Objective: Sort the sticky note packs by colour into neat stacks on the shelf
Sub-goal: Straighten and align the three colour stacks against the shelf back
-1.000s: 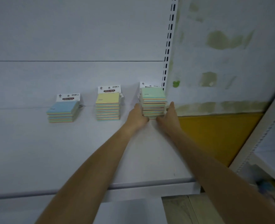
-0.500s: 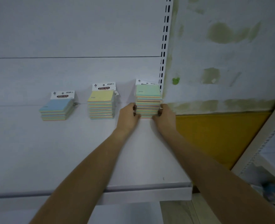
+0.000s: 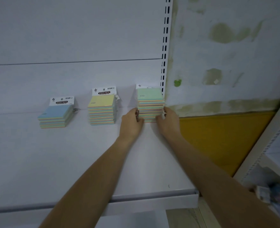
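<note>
The green-topped stack of sticky note packs (image 3: 150, 104) stands at the back right corner of the white shelf (image 3: 70, 153), just beside the slotted upright (image 3: 165, 46). Its packs lie flat, their white header cards pointing toward the back panel, so the pile's long axis runs straight up.

The left hand (image 3: 132, 122) grips the lower packs from the left, fingers curled against the side. The right hand (image 3: 168, 122) grips the lower right front corner, fingers bent round it.

A second ago the right hand lay with straighter fingers reaching up the pile's right side; now it sits lower and is curled in. The left hand was already at the left side then. The pile itself stands in the same corner.

The shelf bears three piles in a row, well apart. The blue-topped stack (image 3: 56, 115) on the left is the shortest, its packs slightly offset. The yellow-topped stack (image 3: 102, 109) in the middle is taller, and the green-topped one is the tallest. Both other piles lie as they did before, header cards to the back.

Right of the upright is a stained wall (image 3: 226, 46) above a yellow panel (image 3: 218, 137).
</note>
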A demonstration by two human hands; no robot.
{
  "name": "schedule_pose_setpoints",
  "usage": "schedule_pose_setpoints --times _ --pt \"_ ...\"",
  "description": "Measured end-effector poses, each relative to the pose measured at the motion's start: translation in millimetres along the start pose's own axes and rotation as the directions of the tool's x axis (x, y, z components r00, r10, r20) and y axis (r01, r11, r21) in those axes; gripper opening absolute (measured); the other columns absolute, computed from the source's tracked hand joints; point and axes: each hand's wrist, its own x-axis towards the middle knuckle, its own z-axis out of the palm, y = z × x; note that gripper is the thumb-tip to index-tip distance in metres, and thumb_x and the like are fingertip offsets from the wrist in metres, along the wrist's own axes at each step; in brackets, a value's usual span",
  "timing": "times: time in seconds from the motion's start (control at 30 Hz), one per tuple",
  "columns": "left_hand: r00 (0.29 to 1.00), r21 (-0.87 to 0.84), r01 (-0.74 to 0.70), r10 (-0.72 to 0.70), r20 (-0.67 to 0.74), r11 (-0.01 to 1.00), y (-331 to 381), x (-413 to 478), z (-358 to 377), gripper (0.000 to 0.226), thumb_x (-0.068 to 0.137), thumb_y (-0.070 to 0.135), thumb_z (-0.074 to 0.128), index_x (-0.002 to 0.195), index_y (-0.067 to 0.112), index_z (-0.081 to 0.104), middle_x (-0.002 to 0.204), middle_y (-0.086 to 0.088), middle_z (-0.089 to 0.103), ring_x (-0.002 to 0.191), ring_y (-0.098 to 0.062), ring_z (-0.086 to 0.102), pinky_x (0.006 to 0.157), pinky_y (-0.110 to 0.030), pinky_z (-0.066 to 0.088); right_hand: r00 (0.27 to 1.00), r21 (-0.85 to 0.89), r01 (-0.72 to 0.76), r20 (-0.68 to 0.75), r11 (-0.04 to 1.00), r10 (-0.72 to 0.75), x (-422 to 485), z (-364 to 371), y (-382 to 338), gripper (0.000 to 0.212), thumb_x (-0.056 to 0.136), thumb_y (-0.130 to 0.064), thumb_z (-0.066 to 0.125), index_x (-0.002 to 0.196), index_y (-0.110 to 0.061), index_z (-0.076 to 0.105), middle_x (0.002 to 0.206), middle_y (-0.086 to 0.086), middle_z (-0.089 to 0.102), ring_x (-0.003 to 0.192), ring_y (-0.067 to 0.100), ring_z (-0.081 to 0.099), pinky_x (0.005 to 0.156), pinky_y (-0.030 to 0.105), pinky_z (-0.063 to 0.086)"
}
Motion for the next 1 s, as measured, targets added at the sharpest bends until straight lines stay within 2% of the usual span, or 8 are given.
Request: schedule_pose_setpoints --times 0.07,0.2,0.37,0.5,0.57,0.67,0.8,1.0 --pt "0.999 -0.055 -0.013 0.010 -0.052 0.998 2 -1 0 0.021 0.085 0.007 0.057 0.104 -0.001 0.062 0.103 -0.017 0.070 0.096 -0.028 0.064 0.085 -0.030 0.050 0.998 0.042 0.046 -0.043 0.998 -0.044 -3 -1 -3 0.033 0.092 -0.010 0.045 0.124 -0.002 0.050 0.123 0.015 0.058 0.116 0.027 0.052 0.090 0.028 0.040" --pt "0.996 -0.113 -0.010 0.001 -0.086 0.994 2 4 -5 0.018 0.088 0.006 0.054 0.097 -0.005 0.066 0.097 -0.017 0.072 0.086 -0.018 0.064 0.067 -0.007 0.043 0.995 0.109 0.053 -0.085 0.993 -0.043 -4 -2 -4 0.027 0.094 -0.011 0.044 0.116 -0.004 0.058 0.114 0.012 0.065 0.106 0.023 0.059 0.072 0.011 0.033" --pt "0.995 -0.111 -0.007 -0.005 -0.103 0.994 1 5 -5 0.019 0.088 0.006 0.055 0.099 -0.007 0.064 0.098 -0.018 0.072 0.091 -0.023 0.067 0.064 -0.006 0.041 0.996 0.165 -0.001 -0.088 0.986 0.016 -2 -6 -6 0.027 0.093 -0.011 0.048 0.116 -0.002 0.059 0.118 0.013 0.064 0.109 0.023 0.059 0.069 0.008 0.031" --pt "0.988 -0.162 0.005 -0.030 -0.149 0.987 9 2 -6 0.035 0.088 0.012 0.057 0.120 -0.002 0.054 0.117 -0.014 0.063 0.100 -0.022 0.061 0.085 -0.022 0.047 0.997 0.210 -0.007 -0.079 0.978 0.024 -2 -5 -10 0.032 0.093 -0.016 0.049 0.123 -0.006 0.053 0.117 0.007 0.062 0.095 0.013 0.055 0.058 0.002 0.037" --pt "0.985 -0.220 -0.028 -0.011 -0.174 0.975 12 1 -7 0.033 0.088 0.012 0.057 0.118 -0.001 0.057 0.115 -0.014 0.065 0.096 -0.014 0.058 0.083 -0.015 0.051 0.995 0.256 0.005 -0.102 0.967 0.022 -3 -3 -10 0.031 0.093 -0.016 0.047 0.123 -0.008 0.053 0.116 0.006 0.062 0.099 0.015 0.057 0.065 0.005 0.038" --pt "0.982 -0.250 -0.014 -0.034 -0.187 0.968 12 4 -8 0.030 0.088 0.007 0.057 0.116 -0.004 0.059 0.113 -0.019 0.066 0.095 -0.015 0.059 0.068 0.009 0.038 0.991 0.255 0.016 -0.134 0.967 0.019 -2 -4 -9 0.029 0.093 -0.012 0.047 0.120 -0.007 0.056 0.115 0.009 0.064 0.095 0.011 0.053 0.068 0.008 0.032" --pt "0.980 -0.325 0.043 -0.103 -0.170 0.945 9 7 -10 0.032 0.085 0.005 0.060 0.115 -0.006 0.059 0.114 -0.021 0.066 0.097 -0.017 0.060 0.066 0.009 0.039 0.991 0.244 0.002 -0.130 0.970 0.031 4 -5 -8 0.029 0.093 -0.012 0.046 0.120 -0.007 0.055 0.114 0.008 0.065 0.095 0.013 0.055 0.066 0.010 0.032" --pt "0.981 -0.365 0.010 -0.079 -0.175 0.931 13 5 -8 0.035 0.085 0.012 0.063 0.118 0.000 0.057 0.106 -0.006 0.062 0.090 -0.013 0.058 0.063 0.006 0.041 0.982 0.234 0.085 -0.186 0.968 -0.041 -2 2 -9 0.035 0.095 -0.018 0.043 0.129 -0.012 0.048 0.126 0.006 0.056 0.113 0.017 0.052 0.092 0.024 0.039"
